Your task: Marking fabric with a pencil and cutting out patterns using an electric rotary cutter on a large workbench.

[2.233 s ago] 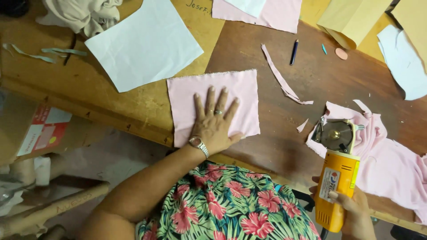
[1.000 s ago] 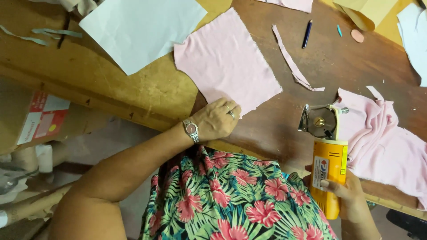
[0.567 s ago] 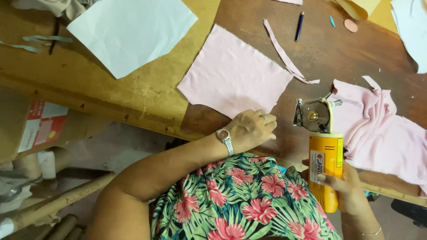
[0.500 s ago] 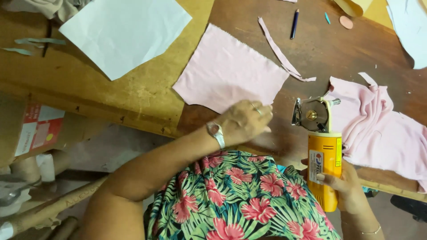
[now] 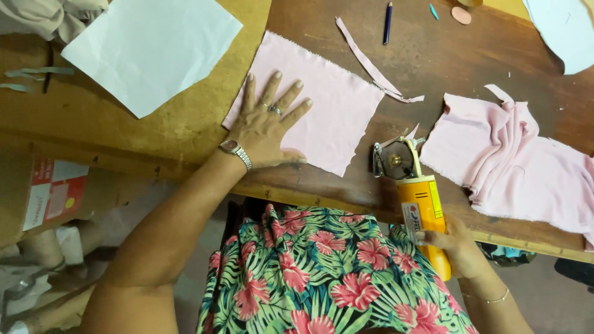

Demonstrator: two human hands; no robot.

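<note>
Pink cloth lies flat under the left hand, which rests palm down with fingers spread wide on the near left part of a roughly square pink fabric piece, gripping nothing; a wristwatch sits on that wrist and a ring shows on one finger. The right hand is wrapped firmly around the yellow handle of a handheld rotary fabric cutter, whose metal blade head rests on the wooden table just beside the square's near right corner, between it and a crumpled heap of pink fabric to the right. The square sits near the table's front edge, partly across the seam where the dark table top meets a lighter board on the left. Beyond the square, a long narrow pink fabric strip runs diagonally, with a dark pen just past it. A white paper sheet lies on the lighter board, well left of the square. A small round pinkish disc sits at the far edge, and a pale cut-out piece occupies the far right corner. The person wears a floral garment of green leaves and red blossoms, seen at the bottom.
</note>
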